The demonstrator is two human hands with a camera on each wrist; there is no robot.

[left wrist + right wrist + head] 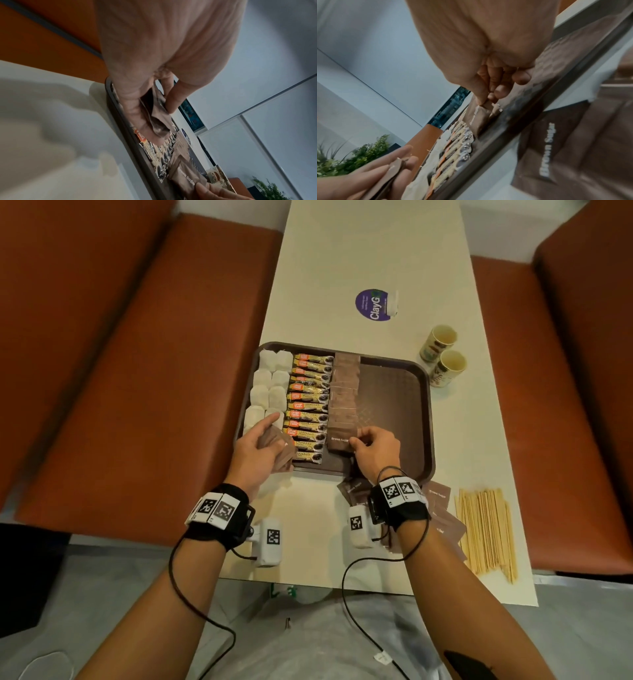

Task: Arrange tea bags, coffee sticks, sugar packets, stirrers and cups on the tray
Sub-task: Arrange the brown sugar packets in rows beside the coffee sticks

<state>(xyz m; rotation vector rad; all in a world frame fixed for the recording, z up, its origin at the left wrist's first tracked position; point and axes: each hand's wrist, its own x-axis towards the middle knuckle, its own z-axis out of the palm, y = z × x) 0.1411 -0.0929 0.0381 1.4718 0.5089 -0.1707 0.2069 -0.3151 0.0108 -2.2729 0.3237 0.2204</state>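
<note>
Laying brown sugar packets into the tray (424, 419) on the bench (342, 268).
Right hand (376, 450) pinching the nearest sugar packet (339, 443) of the tray's middle row; left hand (255, 448) gripping a spare stack of packets (279, 450) over the near left corner. Tea bags (267, 386) far left, coffee sticks (310, 398) beside them; stirrers (486, 532) and cups (443, 354) lying right of the tray.
</note>
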